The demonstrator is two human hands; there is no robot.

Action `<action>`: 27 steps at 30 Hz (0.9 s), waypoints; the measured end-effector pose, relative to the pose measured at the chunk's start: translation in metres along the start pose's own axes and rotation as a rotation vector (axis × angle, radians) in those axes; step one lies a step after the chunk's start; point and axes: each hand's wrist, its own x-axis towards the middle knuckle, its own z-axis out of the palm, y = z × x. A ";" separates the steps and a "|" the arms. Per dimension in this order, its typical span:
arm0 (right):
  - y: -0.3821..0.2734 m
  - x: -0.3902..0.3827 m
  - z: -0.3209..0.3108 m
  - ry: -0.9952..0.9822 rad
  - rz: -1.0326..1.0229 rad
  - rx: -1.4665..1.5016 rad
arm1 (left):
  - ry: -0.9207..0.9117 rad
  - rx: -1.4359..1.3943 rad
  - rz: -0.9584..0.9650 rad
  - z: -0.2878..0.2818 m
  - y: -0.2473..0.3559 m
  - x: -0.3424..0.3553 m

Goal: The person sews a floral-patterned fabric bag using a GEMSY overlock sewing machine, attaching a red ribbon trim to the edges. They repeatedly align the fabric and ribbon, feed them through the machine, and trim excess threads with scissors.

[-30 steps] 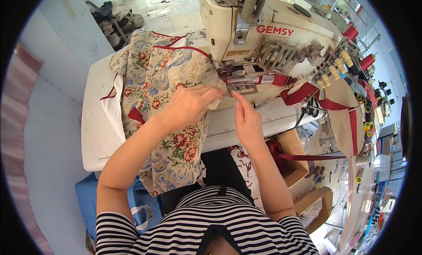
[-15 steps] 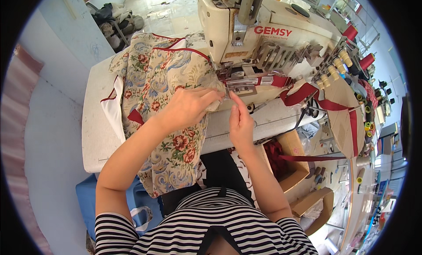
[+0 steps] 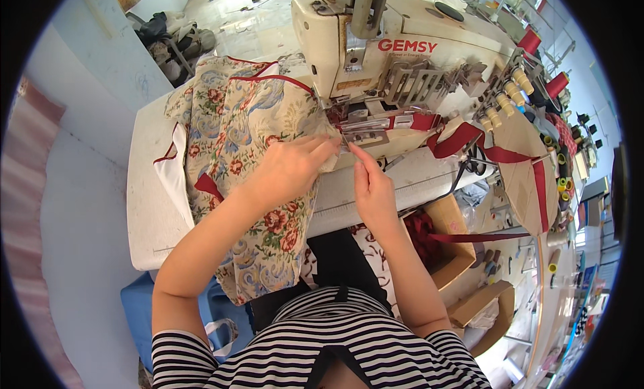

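A floral tapestry fabric piece [image 3: 272,224] in cream, blue and red lies over the left of the sewing table and hangs down its front. Dark red binding runs along its upper edge, which reaches the sewing machine [image 3: 335,50]. My left hand [image 3: 292,167] is closed on the fabric's right edge, just in front of the needle area. Close by on the right is my right hand [image 3: 376,194], index finger and thumb forward, other fingers curled. A thin dark sliver shows by its index fingertip; whether the hand grips it is hard to make out.
Dark red binding tape [image 3: 456,142] feeds into the machine from the right, past a cardboard disc [image 3: 526,177]. Black-handled scissors [image 3: 475,162] lie beside the tape. Cardboard boxes [image 3: 456,268] stand below right. Thread cones [image 3: 513,93] line the back right.
The view has shifted slightly, so the machine sits a little further left. Both hands keep nearly the same places at the fabric's edge.
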 end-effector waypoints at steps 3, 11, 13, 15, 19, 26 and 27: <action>0.000 0.002 0.000 0.008 -0.017 0.005 | 0.012 0.010 0.004 0.000 0.001 0.000; 0.015 -0.004 0.022 0.118 -0.058 0.142 | 0.036 0.018 0.050 0.001 0.001 0.001; 0.017 -0.003 0.023 0.117 -0.079 0.126 | 0.058 0.028 0.067 0.003 0.000 0.000; 0.018 -0.003 0.022 0.106 -0.085 0.098 | 0.049 0.036 0.057 0.003 0.000 -0.001; 0.013 0.001 0.011 0.060 -0.067 0.017 | 0.022 0.055 0.034 0.000 0.003 0.000; 0.003 -0.005 -0.001 -0.034 -0.015 0.049 | 0.051 0.009 0.004 0.003 0.004 -0.001; 0.002 -0.006 -0.002 -0.040 -0.009 0.058 | 0.050 0.006 0.006 0.003 0.005 -0.001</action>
